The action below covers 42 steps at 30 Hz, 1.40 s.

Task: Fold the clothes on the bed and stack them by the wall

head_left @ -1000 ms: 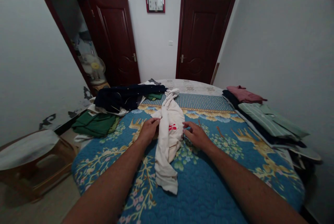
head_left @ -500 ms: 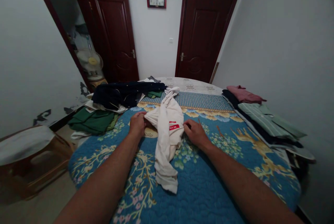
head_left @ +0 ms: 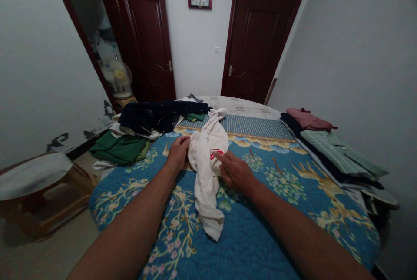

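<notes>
A white long-sleeved shirt [head_left: 205, 175] lies bunched into a narrow strip on the blue quilted cover, with a red print on its body. One sleeve runs down the front toward me. My left hand [head_left: 178, 153] is closed at the shirt's left edge, fingertips pinching the cloth. Over the right side lies my right hand [head_left: 237, 171], its fingers bent around the lower right edge and one fingertip on the red print, which it partly covers. The cloth inside the right hand's grip is hidden.
The blue floral quilt [head_left: 260, 223] covers a table. Dark navy clothes [head_left: 146, 117] and a folded green garment [head_left: 120, 147] lie at the left. A stack with a striped light-green shirt [head_left: 339, 149] and a pink garment [head_left: 308, 118] sits at the right edge. A stool [head_left: 35, 175] stands left.
My right hand has moved left from the shirt's right edge onto its red print. My left hand has come slightly right, and the stretched left side has drawn in and rounded.
</notes>
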Tool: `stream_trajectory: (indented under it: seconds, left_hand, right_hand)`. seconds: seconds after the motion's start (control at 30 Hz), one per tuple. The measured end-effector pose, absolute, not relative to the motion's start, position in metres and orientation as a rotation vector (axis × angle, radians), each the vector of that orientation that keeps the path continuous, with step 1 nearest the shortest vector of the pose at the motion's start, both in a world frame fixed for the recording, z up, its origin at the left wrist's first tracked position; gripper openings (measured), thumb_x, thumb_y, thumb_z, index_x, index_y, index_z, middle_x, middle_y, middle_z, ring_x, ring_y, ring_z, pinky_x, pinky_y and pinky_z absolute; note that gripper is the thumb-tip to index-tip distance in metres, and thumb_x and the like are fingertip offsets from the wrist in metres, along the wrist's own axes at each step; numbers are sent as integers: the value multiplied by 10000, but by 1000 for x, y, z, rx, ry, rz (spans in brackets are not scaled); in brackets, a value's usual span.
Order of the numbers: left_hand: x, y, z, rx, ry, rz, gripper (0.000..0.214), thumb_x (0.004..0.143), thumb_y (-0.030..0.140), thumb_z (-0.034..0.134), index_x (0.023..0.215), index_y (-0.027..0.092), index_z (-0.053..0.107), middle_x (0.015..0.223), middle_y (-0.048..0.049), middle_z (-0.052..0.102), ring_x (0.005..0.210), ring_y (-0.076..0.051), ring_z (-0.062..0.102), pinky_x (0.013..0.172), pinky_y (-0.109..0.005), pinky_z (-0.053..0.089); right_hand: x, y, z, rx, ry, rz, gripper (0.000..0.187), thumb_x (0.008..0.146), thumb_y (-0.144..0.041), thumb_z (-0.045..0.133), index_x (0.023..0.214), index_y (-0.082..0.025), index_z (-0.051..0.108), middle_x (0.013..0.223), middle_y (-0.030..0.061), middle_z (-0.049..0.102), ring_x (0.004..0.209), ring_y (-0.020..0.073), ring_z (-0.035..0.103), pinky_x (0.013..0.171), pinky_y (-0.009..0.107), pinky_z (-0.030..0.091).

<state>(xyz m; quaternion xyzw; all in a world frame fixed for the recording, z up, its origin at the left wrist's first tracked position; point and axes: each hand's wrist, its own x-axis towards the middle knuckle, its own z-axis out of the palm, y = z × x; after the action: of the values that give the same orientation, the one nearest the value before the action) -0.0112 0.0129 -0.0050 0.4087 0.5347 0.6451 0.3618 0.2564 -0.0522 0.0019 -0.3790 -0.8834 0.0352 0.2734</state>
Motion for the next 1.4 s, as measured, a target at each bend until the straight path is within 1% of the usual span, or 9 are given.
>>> stream_trajectory:
  seconds: [0.13,0.27,0.4,0.6,0.93,1.1,1.2,1.3,1.4]
  left_hand:
    - [-1,4,-5,1289,1390,1514,509,707,346,795,1190,185,776,1126,-84,773,961,-234,707,898,-363,571]
    - [3,9,-8,1248,1335,1562,447,752,360,750,1165,192,781,1078,-72,777,931,-225,708,867,-353,578]
    - [-17,24,-9,1046,1347,1756,389,722,305,665,1076,183,771,990,-66,772,832,-209,695,762,-327,572]
    - [-79,43,-4,686,1510,2072,469,628,206,569,1057,152,749,922,-59,735,778,-191,675,757,-327,578]
    - [-102,49,-8,533,1574,2143,554,659,183,563,1178,112,742,984,-85,739,861,-213,711,882,-400,622]
    - [-94,41,-8,1035,1917,1942,493,748,194,628,1223,171,759,1132,-104,765,1108,-278,718,1075,-450,575]
    - [-81,35,-6,1450,2061,1767,435,809,208,643,1225,164,764,1197,-132,739,1200,-303,682,1162,-472,525]
    - [-66,27,-8,1781,2046,1581,450,846,232,665,1281,155,753,1309,-160,677,1240,-307,662,1179,-456,518]
    - [-53,22,-16,1967,2035,1311,458,836,252,721,1285,172,766,1351,-159,649,1267,-312,653,1177,-438,517]
  right_hand:
    - [237,-66,4,-985,-2668,-69,589,1047,-197,540,1619,-336,548,1154,85,694,909,205,619,773,286,476]
    - [235,-64,4,-1042,-2663,-19,282,1034,-282,610,1270,-261,764,1069,80,701,882,199,623,751,274,452]
    - [263,-51,4,-1011,-2342,66,235,985,-283,627,1165,-217,762,1086,91,705,923,211,645,801,285,485]
    - [333,-25,7,-1104,-1978,-117,168,966,-281,582,903,-213,722,898,74,668,881,221,610,808,304,468]
    - [332,-26,2,-1257,-2170,-2,200,922,-265,538,961,-216,728,945,79,746,855,216,657,765,289,433]
    - [348,-11,-8,-1426,-2031,178,274,934,-271,481,941,-240,753,862,49,756,803,224,671,741,307,457]
    - [357,-3,-5,-1344,-1855,116,297,886,-246,466,922,-234,760,959,75,770,942,254,699,878,367,527]
    - [352,-9,5,-1181,-1726,74,309,928,-255,463,1013,-229,760,1109,93,770,1093,265,698,989,412,546]
    - [328,-29,14,-1122,-1915,129,296,1011,-374,540,1160,-223,746,1149,102,763,1056,256,703,949,392,563]
